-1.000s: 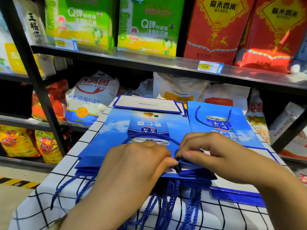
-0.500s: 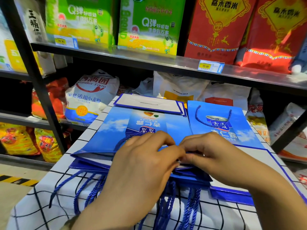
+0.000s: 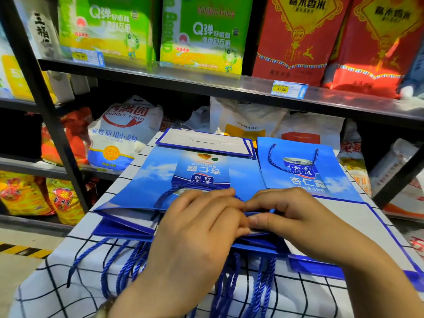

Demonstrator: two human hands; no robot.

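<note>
A stack of flat blue paper gift bags [image 3: 146,180] with blue rope handles lies on a table covered by a white checked cloth [image 3: 75,281]. My left hand [image 3: 197,232] and my right hand [image 3: 289,214] meet at the near open edge of the top bag, fingers curled and pinching its rim. The top bag's near edge is lifted slightly, showing the white inside. Several rope handles [image 3: 124,265] hang over the table's front. A second blue bag [image 3: 298,168] lies flat to the right.
Behind the table stand black shop shelves [image 3: 206,81] with green and red rice bags above and flour sacks [image 3: 121,134] below. A folded bag bottom [image 3: 204,141] lies at the stack's far end. A price tag [image 3: 288,89] hangs on the shelf edge.
Both hands have worked at the top bag's near rim; the left side of the bag mouth has lifted open. The left hand's fingers moved up over the rim.
</note>
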